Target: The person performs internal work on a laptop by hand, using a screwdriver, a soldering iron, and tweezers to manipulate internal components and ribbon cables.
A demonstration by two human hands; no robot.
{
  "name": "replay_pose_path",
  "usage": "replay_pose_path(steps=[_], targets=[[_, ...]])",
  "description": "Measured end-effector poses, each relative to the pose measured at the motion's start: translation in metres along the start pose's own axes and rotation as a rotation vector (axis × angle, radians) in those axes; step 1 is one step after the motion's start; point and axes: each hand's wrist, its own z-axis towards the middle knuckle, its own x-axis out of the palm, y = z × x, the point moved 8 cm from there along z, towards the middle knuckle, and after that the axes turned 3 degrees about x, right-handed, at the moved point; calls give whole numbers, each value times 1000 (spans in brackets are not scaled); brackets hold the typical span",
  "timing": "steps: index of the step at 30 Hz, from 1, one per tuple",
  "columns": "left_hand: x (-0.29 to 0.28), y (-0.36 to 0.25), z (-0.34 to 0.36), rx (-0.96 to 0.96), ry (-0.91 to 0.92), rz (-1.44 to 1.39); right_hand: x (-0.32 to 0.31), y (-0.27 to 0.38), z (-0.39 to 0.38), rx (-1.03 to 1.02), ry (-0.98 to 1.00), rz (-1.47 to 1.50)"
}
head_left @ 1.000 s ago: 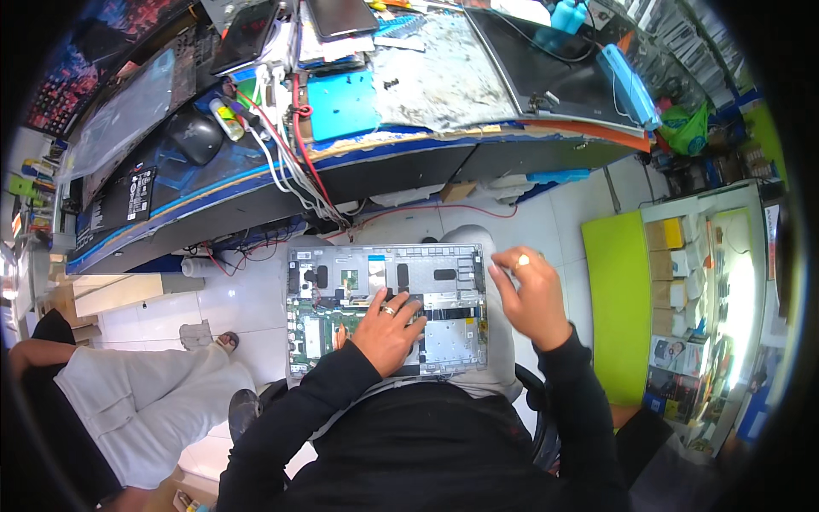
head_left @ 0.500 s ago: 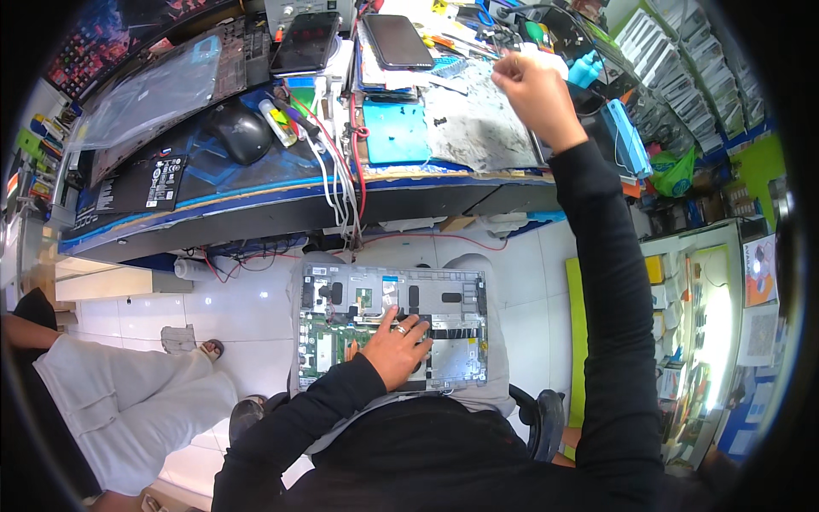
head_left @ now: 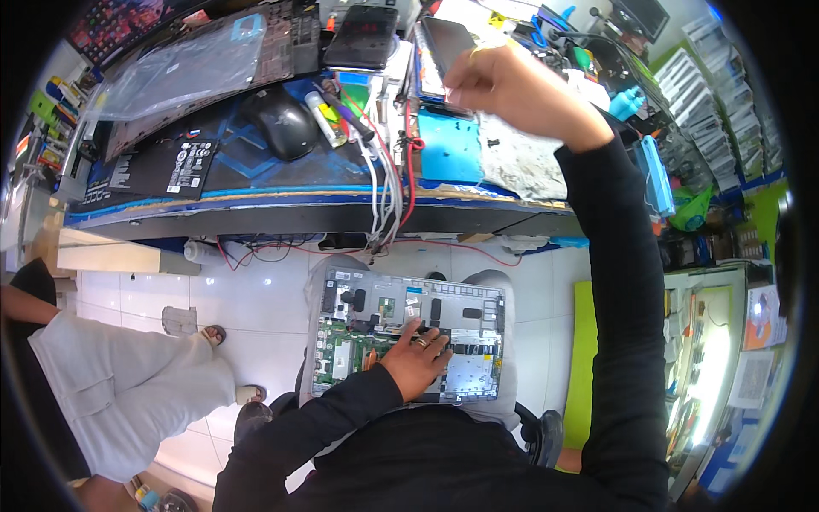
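An opened laptop base (head_left: 401, 299) lies across my lap, its inside facing up, with a green circuit board (head_left: 333, 350) on its left part. My left hand (head_left: 415, 363) rests on the middle of it, palm down and fingers spread; a ring is on one finger. Above the workbench, my right hand (head_left: 520, 94) reaches out with bent fingers, smeared by motion. It is in front of a dark phone (head_left: 445, 43) and over a blue pad (head_left: 450, 149). Whether anything is between its fingers cannot be made out.
On the bench are a black mouse (head_left: 280, 124), a laptop battery (head_left: 171, 168), another phone (head_left: 363, 38), white and red cables (head_left: 392, 183) and a plastic-covered laptop part (head_left: 188, 72). A person in light trousers (head_left: 128, 384) sits at left. Lit shelves (head_left: 708, 367) stand at right.
My right hand has moved left over the bench, from the grey stained mat toward the phone and blue pad. The left hand stays on the laptop base. The whole view has shifted slightly.
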Motion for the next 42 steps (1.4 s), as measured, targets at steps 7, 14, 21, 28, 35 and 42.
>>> replay_pose_path(steps=[7, 14, 21, 28, 35, 42], targets=[[-5, -2, 3, 16, -1, -15, 55, 52, 18, -100, -234, -352], [-5, 0, 9, 6, 65, 3, 113, 79, 30, 54, -305, -489], [-24, -1, 11, -8, -147, -87, 101, 83, -3, 15, -719, -330], [-108, 41, -13, -338, -569, -358, 73, 70, -132, 17, -737, 137], [-169, 68, -32, -489, -900, -571, 103, 18, -255, 535, -381, 520], [-154, 48, -13, -461, -749, -605, 125, 8, -275, 639, -309, 660]])
